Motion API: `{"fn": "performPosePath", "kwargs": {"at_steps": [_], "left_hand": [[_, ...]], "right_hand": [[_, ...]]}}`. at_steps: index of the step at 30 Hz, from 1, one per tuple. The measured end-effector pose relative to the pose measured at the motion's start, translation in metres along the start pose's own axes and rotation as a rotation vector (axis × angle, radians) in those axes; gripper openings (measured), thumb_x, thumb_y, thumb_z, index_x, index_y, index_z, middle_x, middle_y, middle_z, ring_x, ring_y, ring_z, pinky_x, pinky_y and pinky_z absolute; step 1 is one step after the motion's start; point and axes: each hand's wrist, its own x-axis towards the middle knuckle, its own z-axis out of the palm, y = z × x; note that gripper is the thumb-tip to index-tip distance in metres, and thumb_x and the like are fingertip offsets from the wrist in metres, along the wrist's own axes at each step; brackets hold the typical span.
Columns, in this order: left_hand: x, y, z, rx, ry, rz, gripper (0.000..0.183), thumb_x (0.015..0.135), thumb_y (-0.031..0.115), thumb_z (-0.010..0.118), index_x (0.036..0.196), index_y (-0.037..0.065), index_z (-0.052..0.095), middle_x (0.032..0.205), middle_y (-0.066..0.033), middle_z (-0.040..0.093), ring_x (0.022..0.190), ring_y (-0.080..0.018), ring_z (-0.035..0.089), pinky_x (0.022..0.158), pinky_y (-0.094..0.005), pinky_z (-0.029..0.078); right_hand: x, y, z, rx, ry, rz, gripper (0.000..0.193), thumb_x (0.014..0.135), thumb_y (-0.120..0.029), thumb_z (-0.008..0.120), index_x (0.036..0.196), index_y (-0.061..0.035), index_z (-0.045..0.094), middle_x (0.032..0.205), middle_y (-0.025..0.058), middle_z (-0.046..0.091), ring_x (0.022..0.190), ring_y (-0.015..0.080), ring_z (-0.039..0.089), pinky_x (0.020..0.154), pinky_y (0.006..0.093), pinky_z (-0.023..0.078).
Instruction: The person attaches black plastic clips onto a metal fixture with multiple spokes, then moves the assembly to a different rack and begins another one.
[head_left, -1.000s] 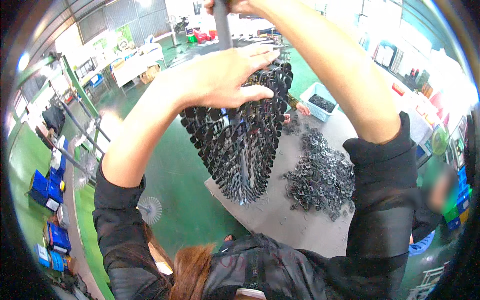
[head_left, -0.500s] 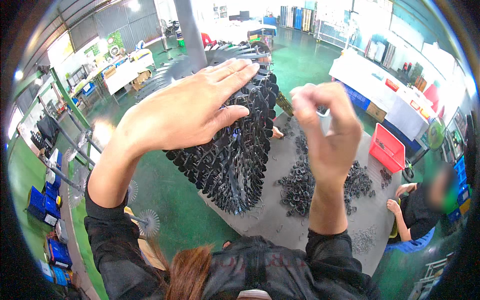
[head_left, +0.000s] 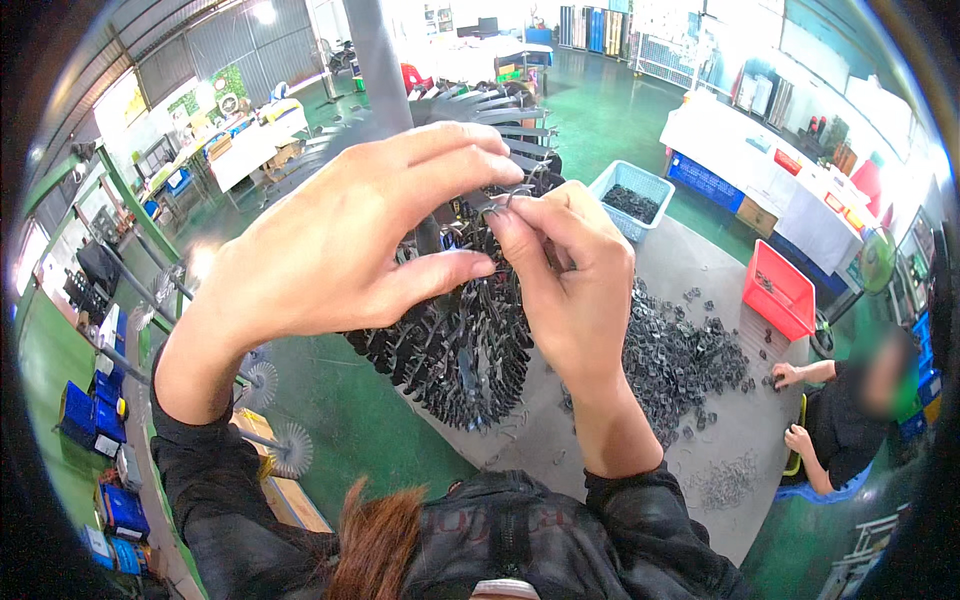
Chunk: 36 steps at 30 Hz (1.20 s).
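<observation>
Beside the corner of a grey surface (head_left: pixel 545 445), a bristling black rack (head_left: pixel 450 375) sits around a grey pole (head_left: pixel 378 65), its prongs fanning out, dark pieces hanging dense below; whether its lower end touches anything, can't tell. Left hand (head_left: pixel 365 235) spreads palm-down over the rack's top, thumb and fingers apart, clamped on nothing visible, probably there to steady or screen off neighbouring prongs. Right hand (head_left: pixel 575 265) comes in from the other side, thumb and index together at the tips, apparently clamped on a small dark piece (head_left: pixel 513 194) near the prong ends; likely a fingertip grip because the prongs are so close. Loose pile of black pieces (head_left: pixel 690 355) lies on the surface by the right forearm, presumably for short reach. Pale scatter of small bits (head_left: pixel 727 482) nearer the body. Light-blue basket (head_left: pixel 650 225) with dark pieces at the far edge, red basket (head_left: pixel 785 315) further right. Co-worker (head_left: pixel 850 430) sits at the right edge, one hand at stray pieces. Room: green floor (head_left: pixel 375 445), white-covered tables behind, blue bins (head_left: pixel 78 405) along the left.
</observation>
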Motion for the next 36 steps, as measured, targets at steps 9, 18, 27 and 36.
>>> {"fn": "performPosePath", "kwargs": {"at_steps": [9, 18, 27, 36], "left_hand": [[0.003, -0.02, 0.01, 0.103, 0.005, 0.091, 0.05, 0.079, 0.004, 0.06, 0.129, 0.006, 0.053, 0.132, -0.0147, 0.052, 0.121, -0.0349, 0.05, 0.102, -0.0405, 0.04], [0.006, -0.026, 0.014, 0.104, 0.04, 0.094, 0.047, 0.082, 0.004, 0.058, 0.128, 0.007, 0.054, 0.13, -0.0145, 0.054, 0.12, -0.0341, 0.051, 0.102, -0.0403, 0.04], [0.007, -0.027, 0.013, 0.104, 0.045, 0.087, 0.049, 0.082, 0.004, 0.058, 0.13, 0.008, 0.052, 0.134, -0.0131, 0.051, 0.123, -0.0329, 0.049, 0.102, -0.0394, 0.04], [0.014, -0.018, 0.008, 0.139, -0.015, 0.056, 0.058, 0.08, 0.011, 0.063, 0.135, 0.005, 0.045, 0.135, -0.0159, 0.049, 0.125, -0.0345, 0.046, 0.104, -0.0413, 0.038]], "right_hand": [[0.013, 0.015, 0.001, 0.1, -0.056, 0.019, 0.008, 0.084, -0.005, 0.065, 0.086, 0.0022, 0.066, 0.073, 0.0026, 0.053, 0.063, 0.0081, 0.044, 0.054, 0.0232, 0.032], [0.021, 0.029, -0.022, 0.48, -0.261, 0.125, 0.011, 0.086, -0.007, 0.062, 0.082, 0.0011, 0.068, 0.079, 0.003, 0.06, 0.071, 0.0085, 0.048, 0.062, 0.0216, 0.035], [0.006, 0.048, -0.039, 0.387, -0.196, 0.223, 0.012, 0.082, -0.009, 0.066, 0.077, 0.001, 0.07, 0.069, 0.0012, 0.057, 0.067, 0.0078, 0.048, 0.063, 0.0229, 0.036], [0.021, 0.024, -0.007, 0.014, 0.085, 0.022, 0.016, 0.083, -0.01, 0.068, 0.096, 0.0001, 0.071, 0.073, 0.0028, 0.055, 0.067, 0.0091, 0.049, 0.061, 0.0239, 0.037]]}}
